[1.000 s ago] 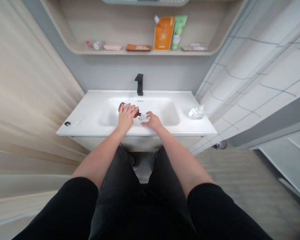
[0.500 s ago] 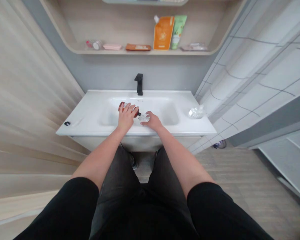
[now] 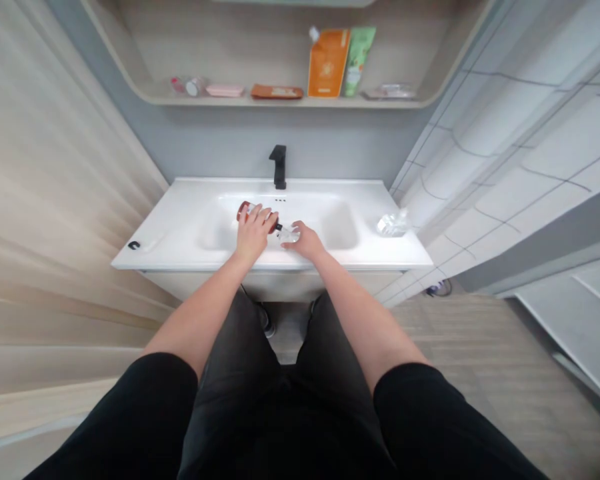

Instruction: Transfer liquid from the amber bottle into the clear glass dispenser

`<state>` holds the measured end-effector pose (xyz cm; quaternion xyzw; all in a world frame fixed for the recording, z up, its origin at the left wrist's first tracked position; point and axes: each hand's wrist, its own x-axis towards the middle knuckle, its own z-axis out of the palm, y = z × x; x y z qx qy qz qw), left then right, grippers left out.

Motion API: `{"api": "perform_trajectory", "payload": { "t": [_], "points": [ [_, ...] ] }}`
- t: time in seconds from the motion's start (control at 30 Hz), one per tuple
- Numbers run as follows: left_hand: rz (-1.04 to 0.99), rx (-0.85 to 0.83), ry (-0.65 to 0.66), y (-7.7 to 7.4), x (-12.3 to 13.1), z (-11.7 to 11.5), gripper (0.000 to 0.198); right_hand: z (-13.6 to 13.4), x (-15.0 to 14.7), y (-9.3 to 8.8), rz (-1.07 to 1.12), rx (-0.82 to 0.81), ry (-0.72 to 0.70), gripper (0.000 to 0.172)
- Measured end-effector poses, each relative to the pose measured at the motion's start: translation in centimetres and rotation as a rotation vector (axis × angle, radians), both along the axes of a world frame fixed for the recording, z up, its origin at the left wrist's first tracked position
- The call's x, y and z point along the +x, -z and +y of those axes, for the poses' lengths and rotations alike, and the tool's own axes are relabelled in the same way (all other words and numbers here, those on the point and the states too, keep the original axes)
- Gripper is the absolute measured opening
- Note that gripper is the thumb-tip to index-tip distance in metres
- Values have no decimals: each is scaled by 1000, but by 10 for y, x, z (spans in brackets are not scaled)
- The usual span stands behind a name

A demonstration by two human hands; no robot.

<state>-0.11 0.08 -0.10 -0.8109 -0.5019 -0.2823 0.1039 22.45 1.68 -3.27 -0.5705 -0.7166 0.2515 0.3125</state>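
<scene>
Over the white sink basin, my left hand is closed round a reddish-brown bottle with a pale label. The bottle lies tilted, its black neck pointing right and down. My right hand is closed on a small clear container, its mouth end at the bottle's neck. Whether the two touch, and whether liquid runs between them, is too small to tell. My fingers cover the middle of the bottle and part of the clear container.
Behind the basin stands a black faucet. A clear plastic item sits on the right counter, a small black object on the left. The shelf above carries an orange pouch, a green tube and small packets.
Both hands, the bottle and the clear container keep nearly the same place. The whole view has shifted very slightly.
</scene>
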Motion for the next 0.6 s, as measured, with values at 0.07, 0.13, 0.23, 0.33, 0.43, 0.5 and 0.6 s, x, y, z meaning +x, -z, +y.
{"api": "perform_trajectory", "payload": {
  "t": [0.07,0.13,0.23,0.33,0.43,0.5,0.6],
  "points": [
    [-2,4,2,1,0,0,58,0,0,0,0,5,-5,76],
    [-4,11,2,1,0,1,58,-1,0,0,0,5,-4,75],
    [-3,15,6,1,0,0,57,-1,0,-1,-5,-1,1,75],
    [-2,11,6,0,0,0,57,-2,0,-3,-14,-2,-3,76],
    [-2,7,11,-1,0,-1,58,-3,0,-4,-16,-3,-6,76],
    [2,11,13,-1,0,-1,58,-3,0,-5,-14,-1,-4,75],
    [6,13,10,-2,0,-2,58,-5,0,-6,-9,-2,-3,75]
  ]
}}
